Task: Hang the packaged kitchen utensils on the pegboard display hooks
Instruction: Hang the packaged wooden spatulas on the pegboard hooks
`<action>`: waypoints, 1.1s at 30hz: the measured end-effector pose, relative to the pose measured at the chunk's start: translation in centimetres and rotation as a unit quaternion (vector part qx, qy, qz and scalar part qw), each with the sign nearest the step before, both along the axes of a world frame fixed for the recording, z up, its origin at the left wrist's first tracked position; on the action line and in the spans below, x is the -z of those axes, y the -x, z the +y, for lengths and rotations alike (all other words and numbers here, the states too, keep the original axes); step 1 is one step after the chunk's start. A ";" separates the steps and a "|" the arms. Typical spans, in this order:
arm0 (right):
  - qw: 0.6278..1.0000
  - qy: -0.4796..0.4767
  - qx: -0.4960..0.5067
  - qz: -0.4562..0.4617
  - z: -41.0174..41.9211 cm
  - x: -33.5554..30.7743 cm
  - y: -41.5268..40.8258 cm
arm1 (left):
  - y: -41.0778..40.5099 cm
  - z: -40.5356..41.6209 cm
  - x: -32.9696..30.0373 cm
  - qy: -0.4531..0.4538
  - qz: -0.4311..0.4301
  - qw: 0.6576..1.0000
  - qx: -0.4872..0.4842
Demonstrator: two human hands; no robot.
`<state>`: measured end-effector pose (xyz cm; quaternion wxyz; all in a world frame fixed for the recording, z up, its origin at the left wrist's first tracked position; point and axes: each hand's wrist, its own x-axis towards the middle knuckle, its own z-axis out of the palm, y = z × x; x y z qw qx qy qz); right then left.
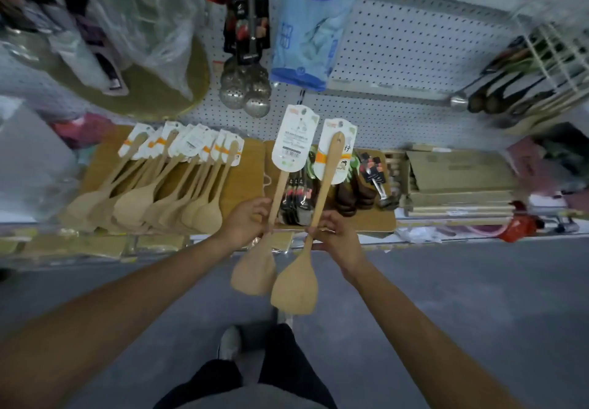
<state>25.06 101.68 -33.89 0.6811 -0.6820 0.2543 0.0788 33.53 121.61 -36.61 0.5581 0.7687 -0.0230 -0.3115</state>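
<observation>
Nearest to the camera are the person's dark trousers and a grey shoe (230, 341) on the grey floor (446, 313). Two bare forearms reach forward from there.

The left hand (243, 221) has its fingers curled around the handle of a wooden spatula (255, 273). Its blade points down and its white card (292, 138) points up, with the barcode side toward the camera. The right hand (334, 233) pinches the handle of a second wooden spatula (294, 287), held the same way, with its own white card (336, 150) at the top. The two spatulas are just beside each other, both in the air in front of the shelf, and neither is on a hook.

Behind the hands, on the shelf, a row of similar wooden spatulas (153, 192) with cards lies on brown boards. To the right of them are dark-handled utensils (350, 192), and then flat cardboard boxes (455, 182).

Farther back is the white pegboard (398, 58). On it hang metal skimmers (247, 90) and a blue package of gloves (309, 26).
</observation>
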 end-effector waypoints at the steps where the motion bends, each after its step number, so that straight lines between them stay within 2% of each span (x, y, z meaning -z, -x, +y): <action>1: 1.000 0.005 0.012 -0.014 -0.8 -0.8 0.8 | 0.3 -0.9 -0.9 0.018 0.008 1.000 -0.001; 6: 0.995 0.049 0.069 -0.044 -5.6 -3.5 4.4 | 2.0 -6.3 -4.8 0.075 0.006 0.997 0.032; 11: 0.989 0.053 0.119 -0.063 -11.6 -5.0 8.1 | 4.0 -13.0 -7.0 0.078 -0.048 0.989 0.119; 18: 0.977 0.083 0.151 -0.129 -21.9 -7.0 14.5 | 7.9 -25.2 -8.3 0.093 -0.066 0.970 0.214; 25: 0.967 0.075 0.200 -0.139 -34.2 -8.3 20.4 | 13.1 -37.9 -9.6 0.099 -0.053 0.959 0.259; 33: 0.956 0.067 0.236 -0.160 -45.8 -9.7 24.0 | 16.1 -50.1 -11.1 0.131 -0.066 0.958 0.246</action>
